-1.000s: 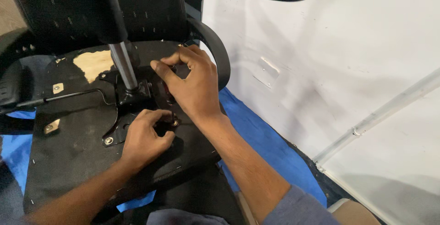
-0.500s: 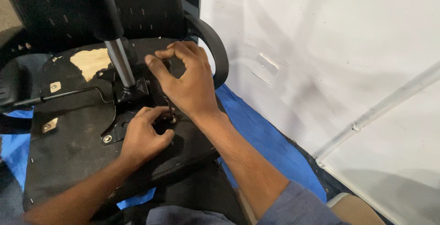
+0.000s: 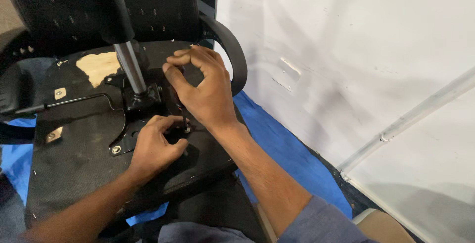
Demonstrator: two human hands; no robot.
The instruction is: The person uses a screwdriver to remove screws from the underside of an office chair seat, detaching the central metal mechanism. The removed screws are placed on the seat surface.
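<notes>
An office chair lies tipped over, showing the black underside of its seat (image 3: pixel 74 159) with a torn patch of bare wood. A black metal mechanism plate (image 3: pixel 129 136) and a silver gas cylinder (image 3: pixel 129 67) are fixed at its middle. My right hand (image 3: pixel 200 87) is closed on the top of a thin dark tool (image 3: pixel 183 119) that stands upright on a bolt (image 3: pixel 187 130) in the plate. My left hand (image 3: pixel 156 146) rests on the plate beside that bolt, fingers curled around the tool's lower end.
A black curved armrest (image 3: pixel 232 55) rises behind my right hand. A thin lever rod (image 3: pixel 79 99) runs left from the mechanism. Another bolt (image 3: pixel 116 149) sits at the plate's lower left corner. Blue sheeting (image 3: pixel 282 149) covers the floor, with a white wall (image 3: pixel 356 65) at right.
My right hand has shifted its grip slightly at the top of the tool, fingers turning. The left hand stays at the bolt. The view has barely moved.
</notes>
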